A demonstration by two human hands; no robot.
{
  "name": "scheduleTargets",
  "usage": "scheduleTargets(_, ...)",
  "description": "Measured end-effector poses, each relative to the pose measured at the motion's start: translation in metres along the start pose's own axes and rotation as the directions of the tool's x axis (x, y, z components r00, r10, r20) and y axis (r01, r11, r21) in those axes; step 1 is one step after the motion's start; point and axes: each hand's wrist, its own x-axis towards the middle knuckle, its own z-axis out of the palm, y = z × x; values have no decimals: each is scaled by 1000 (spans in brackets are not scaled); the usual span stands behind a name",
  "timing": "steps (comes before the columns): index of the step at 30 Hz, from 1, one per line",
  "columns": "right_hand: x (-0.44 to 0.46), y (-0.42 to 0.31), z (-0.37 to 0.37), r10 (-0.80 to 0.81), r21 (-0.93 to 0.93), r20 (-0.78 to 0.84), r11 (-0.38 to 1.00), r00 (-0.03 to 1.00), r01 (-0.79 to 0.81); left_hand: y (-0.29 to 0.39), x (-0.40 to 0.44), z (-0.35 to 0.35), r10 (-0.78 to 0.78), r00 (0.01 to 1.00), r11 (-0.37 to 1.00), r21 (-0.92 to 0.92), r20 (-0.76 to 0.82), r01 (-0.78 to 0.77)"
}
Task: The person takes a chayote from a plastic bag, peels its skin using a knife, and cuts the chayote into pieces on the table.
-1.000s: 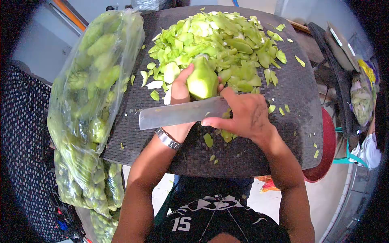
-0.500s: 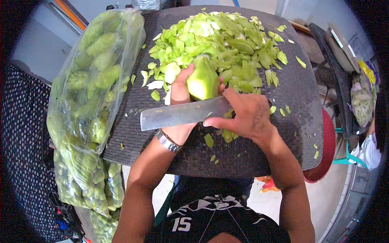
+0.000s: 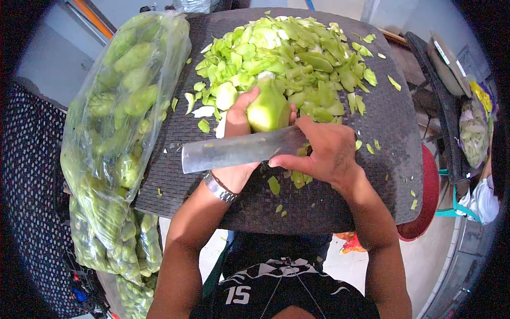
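My left hand (image 3: 239, 127) is closed around a pale green chayote (image 3: 269, 109), which stands with its whitish tip pointing away from me. My right hand (image 3: 326, 151) grips a broad-bladed knife (image 3: 234, 151); its handle is mostly hidden in the fingers. The blade lies sideways over my left palm, close below the near end of the chayote. I cannot tell whether its edge touches the skin. Beyond both hands, a large heap of green peelings (image 3: 319, 61) spreads over the dark woven tabletop (image 3: 175, 159).
A clear plastic bag full of green chayotes (image 3: 125, 106) lies along the table's left side, with more bagged ones (image 3: 106, 239) below. A red tub (image 3: 425, 212) stands off the right edge. Further right is a black chair (image 3: 435, 95) with bags on it.
The chayote has turned slightly in my left hand, showing more of its tip. The knife has shifted only a little, its blade tilting slightly.
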Motion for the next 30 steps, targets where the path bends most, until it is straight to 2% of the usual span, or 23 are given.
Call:
scheduleTargets(7, 0, -2, -3, 8, -13, 45, 1000, 999, -7, -1, 0, -2, 9, 1000, 1000, 21, 7, -9)
scheduleTargets(12, -1, 0, 1, -6, -5, 17, 1000, 1000, 6, -3, -2, 0, 48, 999, 997, 55, 12, -49)
scheduleTargets(16, -1, 1, 0, 14, 6, 48, 1000, 999, -14, -1, 2, -3, 22, 1000, 999, 37, 18, -23)
scheduleTargets(18, 1, 11, -4, 59, -41, 50, 998, 997, -57, -1, 9, -12, -32, 998, 999, -29, 62, 34)
scheduleTargets(19, 2, 19, -7, 83, -64, 48, 995, 995, -80, -1, 9, -11, 22, 998, 1000, 0, 59, -22)
scheduleTargets(21, 5, 48, -13, 257, -91, 3, 963, 967, -255, -4, 6, -7, 124, 990, 990, 57, 60, -128)
scheduleTargets(22, 6, 56, -14, 339, -104, -23, 935, 941, -339, 1, 3, -4, 54, 990, 995, 71, 134, -64)
scheduleTargets(25, 5, 45, -10, 235, 60, -121, 971, 964, -230, 0, 3, -3, 93, 991, 995, 13, 92, -95)
scheduleTargets(26, 4, 34, -9, 208, 98, -69, 975, 976, -201, 1, 4, -3, 68, 995, 998, -10, 74, -67)
scheduleTargets(29, 4, 8, -15, 145, 42, 105, 988, 984, -150, 3, 6, -4, -24, 999, 996, -82, 24, 26)
scheduleTargets(30, 2, 7, -8, 87, 104, 52, 990, 995, -92, 3, 6, -4, -45, 998, 994, -100, 48, 50)
